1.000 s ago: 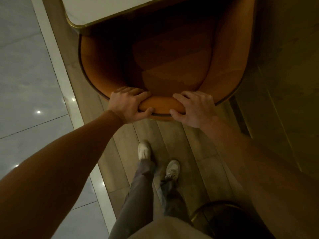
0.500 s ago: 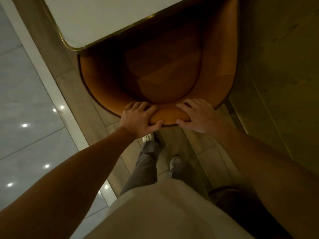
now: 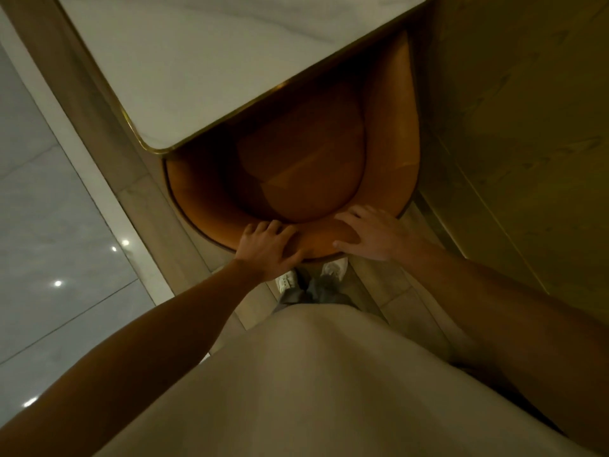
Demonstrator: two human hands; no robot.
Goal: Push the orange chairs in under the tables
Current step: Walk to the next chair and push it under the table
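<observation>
Looking straight down over an orange chair (image 3: 306, 179), tub-shaped, with a rounded back. Front part of the seat tucked beneath a white marble counter (image 3: 204, 70) edged in a thin brass-coloured rim; rear part of the seat and the curved backrest out in the open. Left hand (image 3: 268, 250) draped over the top of the backrest, fingers spread across the inner face, thumb curled round the outer edge, gripping the padded rim. Right hand (image 3: 372, 237) laid on the same rim just to the right, fingers fanned out and flat, thumb pointing toward the left hand, a short stretch of orange rim bare between the two. Both forearms reaching forward from the lower corners. Below the backrest, two white shoes (image 3: 334, 268) side by side on wooden floorboards (image 3: 392, 285), grey trouser legs above them, a pale shirt front filling the lower middle. Right of the chair, close against its side, a dim yellowish wall panel (image 3: 514, 127). Left, past a pale border strip, glossy grey floor tiles (image 3: 49, 225) with small bright light reflections.
</observation>
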